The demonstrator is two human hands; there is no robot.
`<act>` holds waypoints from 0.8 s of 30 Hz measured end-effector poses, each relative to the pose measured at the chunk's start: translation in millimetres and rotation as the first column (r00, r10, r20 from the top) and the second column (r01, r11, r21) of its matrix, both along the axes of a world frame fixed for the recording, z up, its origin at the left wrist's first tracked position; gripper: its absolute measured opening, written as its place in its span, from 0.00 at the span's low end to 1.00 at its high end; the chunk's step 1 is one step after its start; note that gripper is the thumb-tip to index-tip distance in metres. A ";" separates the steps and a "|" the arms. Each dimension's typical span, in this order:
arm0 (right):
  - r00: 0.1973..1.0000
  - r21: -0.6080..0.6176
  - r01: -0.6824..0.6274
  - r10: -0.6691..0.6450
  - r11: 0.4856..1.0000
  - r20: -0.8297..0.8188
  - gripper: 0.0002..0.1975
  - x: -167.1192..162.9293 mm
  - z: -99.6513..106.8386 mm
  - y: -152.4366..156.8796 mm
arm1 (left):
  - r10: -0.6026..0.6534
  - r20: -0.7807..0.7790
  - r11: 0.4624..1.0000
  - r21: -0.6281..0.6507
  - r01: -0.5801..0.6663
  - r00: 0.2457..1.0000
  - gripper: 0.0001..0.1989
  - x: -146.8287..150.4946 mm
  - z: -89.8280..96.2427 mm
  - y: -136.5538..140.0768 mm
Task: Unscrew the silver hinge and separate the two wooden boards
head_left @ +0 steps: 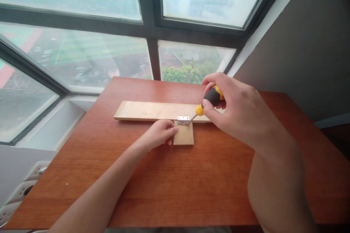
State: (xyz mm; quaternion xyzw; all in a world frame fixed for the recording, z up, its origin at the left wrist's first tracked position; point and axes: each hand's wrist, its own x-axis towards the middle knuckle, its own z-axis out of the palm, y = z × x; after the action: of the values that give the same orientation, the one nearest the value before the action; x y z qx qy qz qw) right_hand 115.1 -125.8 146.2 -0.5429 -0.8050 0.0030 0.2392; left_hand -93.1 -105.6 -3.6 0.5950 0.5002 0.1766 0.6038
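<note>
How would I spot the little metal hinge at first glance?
On the reddish-brown table, find the long pale board lying near the window. A short wooden piece sits at its near edge, and the hinge straddles both. Unlike the pale wood around it, it is silvery metal with small dark spots.

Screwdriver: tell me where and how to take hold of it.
Best, I'd judge, by the thick black part of the handle, coming from above and the right, as the right hand does. The tool leans, butt end up and right, while its thin shaft slants down leftward to the hinge, so keep fingers off that.
</note>
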 end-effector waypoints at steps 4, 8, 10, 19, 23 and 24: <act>1.000 -0.005 -0.025 0.025 1.000 0.014 0.21 1.4 0.4 -2.4 | 0.000 0.000 1.000 -0.006 0.000 1.000 0.14 0.7 0.9 0.1; 0.993 0.077 0.092 -0.097 0.993 0.062 0.12 -1.8 1.9 0.0 | 0.003 0.004 1.000 -0.010 -0.003 1.000 0.14 0.9 -0.6 0.2; 0.996 0.107 0.067 -0.072 0.992 0.044 0.08 -2.5 3.6 -0.3 | 0.002 0.006 1.000 -0.014 -0.002 1.000 0.14 0.8 -1.8 0.3; 0.996 0.211 -0.041 0.057 0.977 -0.070 0.05 -7.3 5.7 -3.3 | -0.004 0.015 0.999 -0.035 0.005 1.000 0.13 0.3 -4.1 0.9; 0.995 0.177 -0.051 0.065 0.983 -0.077 0.06 -11.1 0.6 0.7 | -0.003 0.013 1.000 -0.029 0.003 1.000 0.13 0.2 -5.2 0.9; 0.995 0.175 -0.052 0.067 0.983 -0.080 0.06 -11.4 -0.4 1.2 | -0.003 0.010 1.000 -0.027 0.004 1.000 0.12 0.2 -5.2 0.9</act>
State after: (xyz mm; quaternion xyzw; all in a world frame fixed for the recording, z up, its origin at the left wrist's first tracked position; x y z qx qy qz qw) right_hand 103.7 -124.6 145.9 -0.4951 -0.8071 -0.0365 0.3195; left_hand -93.0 -104.8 -8.8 0.5867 0.4985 0.1717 0.6147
